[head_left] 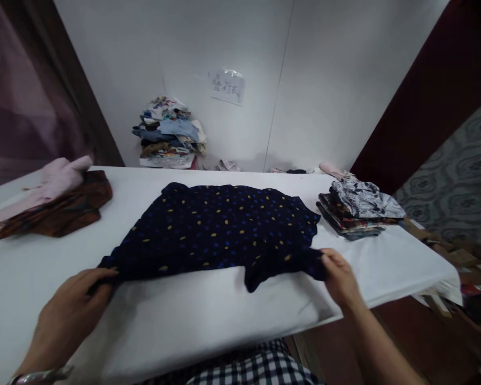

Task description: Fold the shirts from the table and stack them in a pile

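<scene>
A dark navy garment [224, 224] with blue and yellow spots lies spread across the white-covered table [176, 321]. My left hand [74, 307], with a watch at the wrist, pinches its near left corner between thumb and fingers. On the right, my right hand [340, 278] grips the near right end, where the cloth is bunched and a small flap hangs toward the table's front edge. The far edge of the garment lies loosely on the table.
Pink and brown clothes [64, 203] lie at the left. Folded clothes [356, 208] are stacked at the right. A tall clothes pile [170, 133] stands by the wall, near a paper sign [227, 86]. Boxes [460, 256] sit beyond the table's right end.
</scene>
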A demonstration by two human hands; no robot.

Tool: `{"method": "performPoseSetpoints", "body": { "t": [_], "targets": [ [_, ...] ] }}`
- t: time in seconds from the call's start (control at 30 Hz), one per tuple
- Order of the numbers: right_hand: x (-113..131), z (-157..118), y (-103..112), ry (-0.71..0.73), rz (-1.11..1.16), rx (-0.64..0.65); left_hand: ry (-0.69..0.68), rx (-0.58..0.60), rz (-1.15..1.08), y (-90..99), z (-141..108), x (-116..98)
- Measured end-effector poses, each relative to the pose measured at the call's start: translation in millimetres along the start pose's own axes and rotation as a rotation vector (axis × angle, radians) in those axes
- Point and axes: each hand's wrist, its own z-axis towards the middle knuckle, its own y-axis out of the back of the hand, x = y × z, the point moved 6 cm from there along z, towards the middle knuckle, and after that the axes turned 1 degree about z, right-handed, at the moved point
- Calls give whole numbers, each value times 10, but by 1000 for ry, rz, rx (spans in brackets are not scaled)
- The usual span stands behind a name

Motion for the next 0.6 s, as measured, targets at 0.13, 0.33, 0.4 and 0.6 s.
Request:
{"method": "performPoseSetpoints", "body": {
  "t": [0.13, 0.33, 0.4, 0.6],
  "targets": [
    [162, 30, 534, -20, 172, -146, -3, -27, -110, 230, -89, -75],
    [24, 44, 835, -61, 121, -249, 29, -1, -319, 370, -163, -60],
    [38, 168, 808, -44, 94, -217, 102, 55, -377, 347, -106, 7],
    [657, 1325, 396, 160, 20, -137, 212, 235, -505, 311, 639, -9]
  ]
}}
